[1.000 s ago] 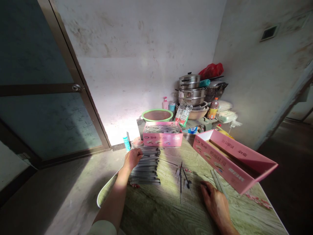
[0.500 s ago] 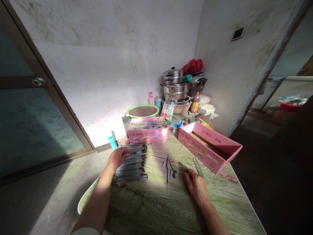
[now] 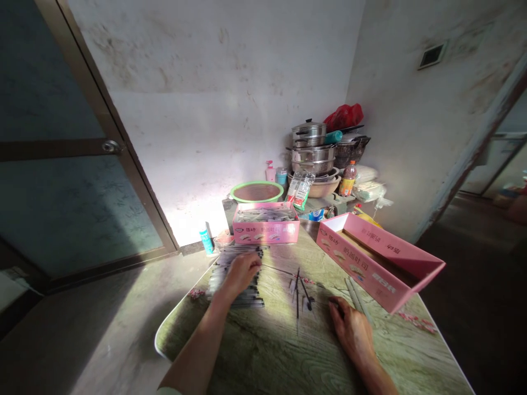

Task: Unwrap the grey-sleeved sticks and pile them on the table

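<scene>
My left hand (image 3: 242,270) is over a row of slim, pale sticks with dark ends, which look like pens (image 3: 230,299), lying side by side. Its fingers are bent together near the dark ends; what they hold, if anything, is hidden. My right hand (image 3: 351,325) rests on the tabletop with curled fingers, and I cannot make out anything inside them. Between the hands lie several loose black thin parts (image 3: 297,296) and small clear pieces. Just beyond the right hand are pale grey strips (image 3: 357,296).
At the table's back stands a pink box (image 3: 265,233) filled with similar sticks. Another pink box (image 3: 370,263) sits at the right edge, its visible inside brown. Behind are stacked steel pots (image 3: 313,156), a green-rimmed round tray (image 3: 257,191) and a drink bottle (image 3: 348,178).
My left hand has moved right across the row, from its left part toward the dark ends. My right hand stays in about the same place. The view has turned slightly left.
</scene>
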`<state>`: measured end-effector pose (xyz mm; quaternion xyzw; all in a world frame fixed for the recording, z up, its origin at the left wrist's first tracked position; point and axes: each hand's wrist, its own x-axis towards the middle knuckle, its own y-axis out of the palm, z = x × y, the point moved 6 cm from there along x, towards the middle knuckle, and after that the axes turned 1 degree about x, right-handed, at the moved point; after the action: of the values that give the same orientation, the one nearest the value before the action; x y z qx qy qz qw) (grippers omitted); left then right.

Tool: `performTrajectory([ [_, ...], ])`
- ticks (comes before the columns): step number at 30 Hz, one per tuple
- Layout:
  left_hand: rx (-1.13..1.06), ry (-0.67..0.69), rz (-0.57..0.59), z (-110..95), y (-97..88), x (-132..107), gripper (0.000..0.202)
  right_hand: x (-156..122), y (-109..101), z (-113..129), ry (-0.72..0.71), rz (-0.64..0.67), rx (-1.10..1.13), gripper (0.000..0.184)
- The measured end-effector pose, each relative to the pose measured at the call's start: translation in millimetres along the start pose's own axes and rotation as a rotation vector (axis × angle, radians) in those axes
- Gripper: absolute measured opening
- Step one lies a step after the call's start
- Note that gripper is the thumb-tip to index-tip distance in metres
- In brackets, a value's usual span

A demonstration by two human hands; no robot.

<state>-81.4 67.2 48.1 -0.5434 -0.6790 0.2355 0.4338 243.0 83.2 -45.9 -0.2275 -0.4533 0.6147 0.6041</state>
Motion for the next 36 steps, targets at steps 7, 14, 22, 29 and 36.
performTrajectory([
  [7, -0.023, 0.218, 0.253, -70.7, 94.1, -7.5, 0.015, 0.2, 1.3, -3.9, -0.015, -0.047, 0.022, 0.037],
  [14, 0.022, 0.13, 0.148, -40.8, 73.3, 8.3, 0.017, -0.3, 2.9, -5.5, -0.05, -0.071, 0.031, 0.037],
  [22, 0.047, 0.087, -0.007, -13.5, 35.8, -1.9, 0.02, 0.4, 2.2, -5.1, -0.045, -0.06, 0.05, 0.038],
  [29, 0.148, -0.02, -0.117, 39.6, -20.7, -7.6, 0.021, 0.0, 5.3, -5.8, -0.017, -0.011, 0.034, 0.042],
  [36, 0.169, -0.046, -0.038, 60.4, -25.0, -16.0, 0.016, 0.1, 3.5, -4.4, -0.013, -0.019, 0.04, 0.039],
])
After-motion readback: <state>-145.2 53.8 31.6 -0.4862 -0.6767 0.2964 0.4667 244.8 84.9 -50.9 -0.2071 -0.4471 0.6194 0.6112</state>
